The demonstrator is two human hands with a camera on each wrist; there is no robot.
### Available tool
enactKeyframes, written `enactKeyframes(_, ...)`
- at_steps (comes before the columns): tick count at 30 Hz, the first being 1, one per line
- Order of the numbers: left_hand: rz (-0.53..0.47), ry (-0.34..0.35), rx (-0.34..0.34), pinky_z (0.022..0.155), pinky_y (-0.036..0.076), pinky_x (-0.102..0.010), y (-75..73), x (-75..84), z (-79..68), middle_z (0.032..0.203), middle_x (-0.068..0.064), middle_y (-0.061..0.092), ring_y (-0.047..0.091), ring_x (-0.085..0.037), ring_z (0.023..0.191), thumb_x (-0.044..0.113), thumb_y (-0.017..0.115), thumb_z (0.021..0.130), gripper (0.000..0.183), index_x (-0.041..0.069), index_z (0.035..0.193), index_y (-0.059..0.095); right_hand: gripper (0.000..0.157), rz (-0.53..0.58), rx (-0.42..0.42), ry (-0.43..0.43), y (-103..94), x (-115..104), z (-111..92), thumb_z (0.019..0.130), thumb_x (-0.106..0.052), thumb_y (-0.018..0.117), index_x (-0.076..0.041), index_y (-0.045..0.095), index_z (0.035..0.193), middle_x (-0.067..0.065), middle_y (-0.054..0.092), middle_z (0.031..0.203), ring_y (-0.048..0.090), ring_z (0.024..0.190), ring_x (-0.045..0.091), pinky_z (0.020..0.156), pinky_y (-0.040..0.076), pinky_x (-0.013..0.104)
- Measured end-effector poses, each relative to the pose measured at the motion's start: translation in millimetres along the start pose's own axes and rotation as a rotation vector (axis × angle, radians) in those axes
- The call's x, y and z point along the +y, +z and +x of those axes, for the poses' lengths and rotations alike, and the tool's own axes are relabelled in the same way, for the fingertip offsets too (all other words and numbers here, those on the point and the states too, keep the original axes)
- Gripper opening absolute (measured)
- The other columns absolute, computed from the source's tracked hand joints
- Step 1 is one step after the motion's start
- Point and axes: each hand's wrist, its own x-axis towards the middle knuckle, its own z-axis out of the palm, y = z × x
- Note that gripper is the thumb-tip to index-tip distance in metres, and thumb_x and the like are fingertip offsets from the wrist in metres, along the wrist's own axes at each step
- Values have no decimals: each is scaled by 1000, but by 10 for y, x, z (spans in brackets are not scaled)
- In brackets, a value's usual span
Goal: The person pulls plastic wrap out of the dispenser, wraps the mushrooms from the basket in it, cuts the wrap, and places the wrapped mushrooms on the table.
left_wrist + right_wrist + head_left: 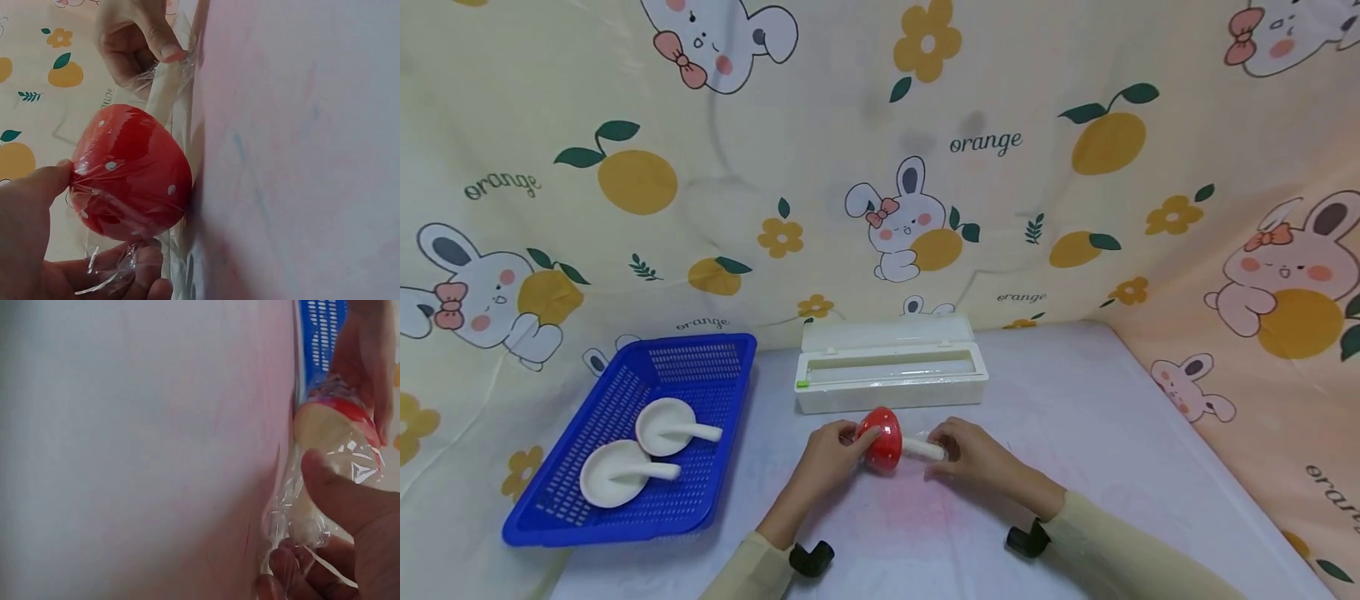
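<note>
A toy mushroom (883,440) with a glossy red, white-spotted cap and a pale stem lies on its side just above or on the table, cap to the left. Clear plastic wrap (315,530) covers it, creased over the cap and bunched about the stem's end. My left hand (833,454) holds the cap from the left, thumb and fingers on opposite sides in the left wrist view. At the stem's end, my right hand (976,457) pinches the wrap, its thumb beside the stem in the right wrist view. Some fingertips are hidden behind the wrap.
Behind the hands stands a white wrap dispenser box (891,398), its lid raised and a roll inside. A blue basket (700,508) at the left holds two white mushroom-shaped pieces (613,475). A patterned cloth (820,167) hangs behind the white-covered table (1075,400).
</note>
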Motion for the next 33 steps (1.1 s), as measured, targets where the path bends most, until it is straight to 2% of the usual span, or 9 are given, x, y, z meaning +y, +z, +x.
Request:
enactKeyframes(8, 9, -43, 54, 76, 61, -39, 12, 62, 49, 97, -5, 74, 66, -21, 88, 61, 77, 94, 62, 6, 122, 72, 43, -28, 46, 6, 22, 8, 78, 91, -16, 88, -14, 62, 125, -6, 64, 91, 57, 80, 13, 69, 52, 26)
enactKeyframes(14, 164, -10, 114, 71, 54, -36, 36, 88, 46, 92, -1, 67, 61, -18, 82, 62, 76, 93, 52, 16, 112, 61, 28, -82, 60, -33, 10, 7, 87, 93, -13, 85, -15, 69, 115, -8, 63, 91, 56, 81, 12, 71, 52, 25)
enactKeyframes(18, 229, 27, 169, 81, 56, -41, 29, 78, 14, 107, -5, 65, 62, -22, 95, 62, 73, 95, 51, 15, 114, 64, 25, -96, 54, -36, 2, 5, 106, 93, -14, 85, -14, 72, 115, -9, 63, 89, 56, 79, 11, 69, 52, 25)
enactKeyframes(21, 212, 60, 175, 97, 56, -51, -10, 43, 14, 125, -8, 64, 63, -30, 116, 61, 70, 98, 55, 14, 126, 65, 25, -92, 50, -22, -7, -3, 123, 93, -14, 85, -13, 74, 115, -10, 64, 88, 57, 79, 11, 69, 53, 25)
enactKeyframes(23, 194, 96, 148, 107, 54, -55, -45, 3, 36, 139, -8, 61, 59, -32, 131, 59, 72, 98, 61, 15, 139, 61, 24, -84, 47, -12, -17, -3, 134, 94, -15, 85, -13, 74, 115, -10, 64, 88, 57, 79, 11, 69, 53, 25)
enactKeyframes(26, 165, 206, 44, 114, 48, -59, -107, -53, 87, 153, -3, 56, 50, -30, 145, 50, 82, 94, 74, 21, 155, 51, 23, -85, 48, 4, -36, -3, 146, 95, -16, 84, -14, 73, 115, -9, 64, 88, 57, 79, 11, 70, 53, 25)
enactKeyframes(28, 166, 284, -32, 116, 45, -60, -141, -83, 122, 156, 0, 54, 46, -29, 148, 43, 88, 89, 85, 24, 160, 46, 23, -87, 52, 4, -46, -3, 154, 95, -16, 84, -14, 73, 115, -9, 64, 88, 56, 78, 11, 69, 53, 26)
enactKeyframes(30, 172, 354, -88, 117, 45, -59, -165, -105, 147, 155, -2, 55, 46, -29, 148, 35, 93, 86, 93, 22, 163, 42, 23, -89, 55, -5, -50, -4, 164, 95, -15, 83, -13, 72, 115, -8, 65, 88, 56, 78, 12, 70, 53, 26)
enactKeyframes(33, 204, 381, -103, 116, 46, -57, -175, -138, 165, 151, -6, 58, 47, -31, 145, 27, 93, 86, 93, 16, 164, 42, 23, -94, 57, -23, -49, -3, 175, 96, -13, 82, -12, 72, 116, -7, 66, 91, 57, 80, 11, 71, 54, 25)
